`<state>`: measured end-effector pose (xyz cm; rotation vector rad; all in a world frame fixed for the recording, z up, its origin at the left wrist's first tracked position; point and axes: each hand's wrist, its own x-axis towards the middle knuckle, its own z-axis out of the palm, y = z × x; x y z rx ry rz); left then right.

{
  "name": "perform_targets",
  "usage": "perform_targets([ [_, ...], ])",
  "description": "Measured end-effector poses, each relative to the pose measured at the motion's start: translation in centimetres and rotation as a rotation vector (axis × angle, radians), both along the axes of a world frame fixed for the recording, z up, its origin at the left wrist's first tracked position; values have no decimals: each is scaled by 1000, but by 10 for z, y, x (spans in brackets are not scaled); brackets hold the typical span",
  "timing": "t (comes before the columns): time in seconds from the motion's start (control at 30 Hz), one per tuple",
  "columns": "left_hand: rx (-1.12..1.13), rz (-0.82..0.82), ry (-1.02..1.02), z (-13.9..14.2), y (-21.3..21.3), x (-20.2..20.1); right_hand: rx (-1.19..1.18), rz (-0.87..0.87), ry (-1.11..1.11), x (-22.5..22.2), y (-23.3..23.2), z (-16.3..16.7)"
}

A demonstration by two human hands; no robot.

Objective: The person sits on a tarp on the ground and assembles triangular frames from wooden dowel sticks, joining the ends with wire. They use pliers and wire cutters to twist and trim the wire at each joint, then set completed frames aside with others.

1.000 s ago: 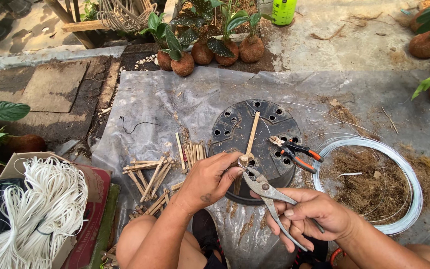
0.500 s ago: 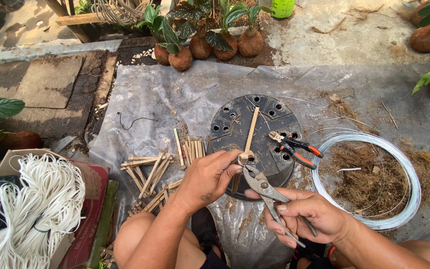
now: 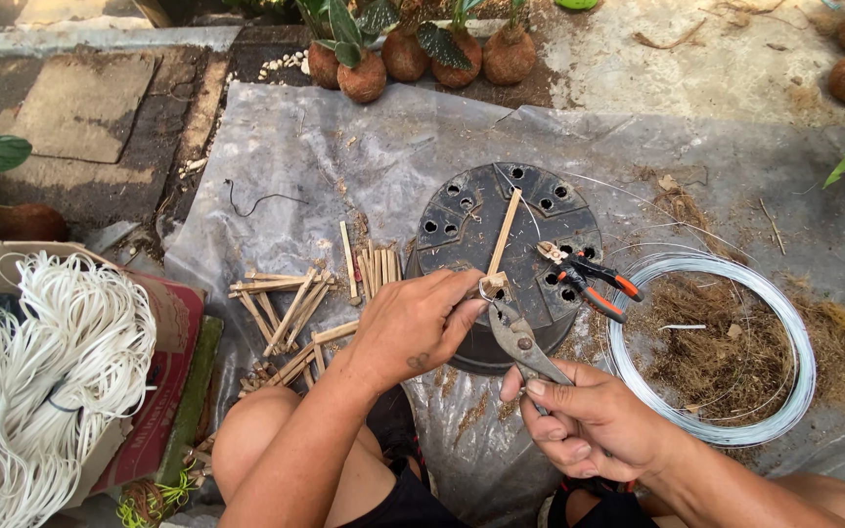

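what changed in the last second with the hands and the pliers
Little changed. The right hand shifted slightly on the handles of the grey pliers, whose tip stays at the bamboo stick's lower end on the upturned black pot. The left hand still pinches there. The orange-handled cutters lie unmoved.

1. Left hand (image 3: pixel 411 325): bare, no glove, no ring or watch in view. A small dark mark, possibly a tattoo, sits on the back of the hand near the wrist.
2. Right hand (image 3: pixel 594 422): bare too, nothing on the fingers; short nails.
3. Both forearms uncovered; no sleeves reach into view.
4. Knees bare at the bottom edge of the head view.
5. Dark, black-looking shorts between the thighs; fabric detail too dim to make out.
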<state>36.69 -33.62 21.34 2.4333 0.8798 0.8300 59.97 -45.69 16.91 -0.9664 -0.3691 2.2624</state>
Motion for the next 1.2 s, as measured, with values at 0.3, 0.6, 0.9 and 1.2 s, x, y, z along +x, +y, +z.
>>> perform_targets([
  [0.3, 38, 40, 89, -18, 2, 3, 17, 1, -314, -3, 0, -13],
  [0.6, -96, 37, 396, -38, 4, 10, 989, 238, -1599, 6, 10, -33],
  [0.9, -237, 156, 528, -50, 1, 25, 1198, 453, -2201, 2, 18, -23],
  [1.2, -168, 193, 124, -35, -5, 25, 819, 373, -1648, 11, 16, -3],
])
